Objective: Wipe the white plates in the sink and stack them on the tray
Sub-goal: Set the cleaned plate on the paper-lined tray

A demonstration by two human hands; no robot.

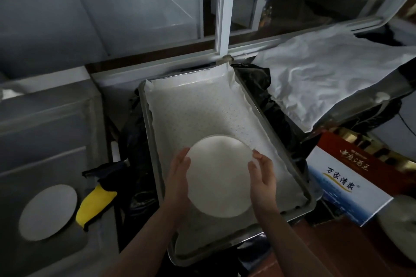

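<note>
Above lined tray [225, 105], both hands flanking plate [219, 175].

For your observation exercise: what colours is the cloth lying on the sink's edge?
The cloth is bright yellow with a dark, near-black part, seen in the head view.
</note>
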